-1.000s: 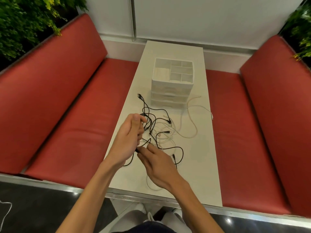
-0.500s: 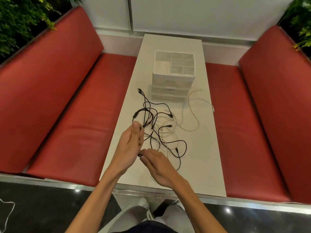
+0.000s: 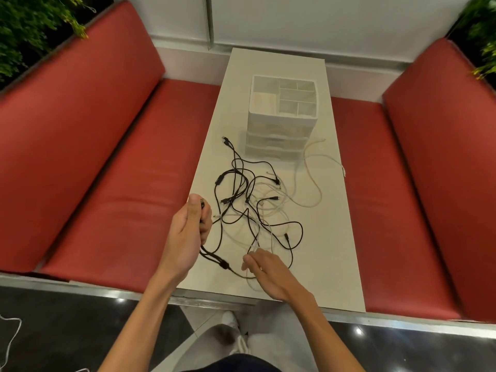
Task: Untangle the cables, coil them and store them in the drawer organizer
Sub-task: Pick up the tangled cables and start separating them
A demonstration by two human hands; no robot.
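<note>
A tangle of black cables (image 3: pixel 243 194) and white cables (image 3: pixel 308 183) lies in the middle of the narrow white table (image 3: pixel 330 245). My left hand (image 3: pixel 188 232) is at the table's left edge, shut on a black cable with the plug end sticking up past my thumb. That black cable (image 3: pixel 222 263) hangs below my palm and runs to my right hand (image 3: pixel 264 267), which pinches it near the front of the table. The white drawer organizer (image 3: pixel 281 122) stands beyond the tangle, its open top divided into compartments and its stacked drawers closed.
Red padded benches (image 3: pixel 128 183) run along both sides of the table. A white wall stands behind it and green plants (image 3: pixel 29 28) sit in the upper corners. Another thin white cord (image 3: pixel 13 334) lies on the dark floor at lower left.
My hands have moved apart, the right one pulling toward me. A length of black cable with a small joint on it is now stretched between them, drawn out of the tangle.
</note>
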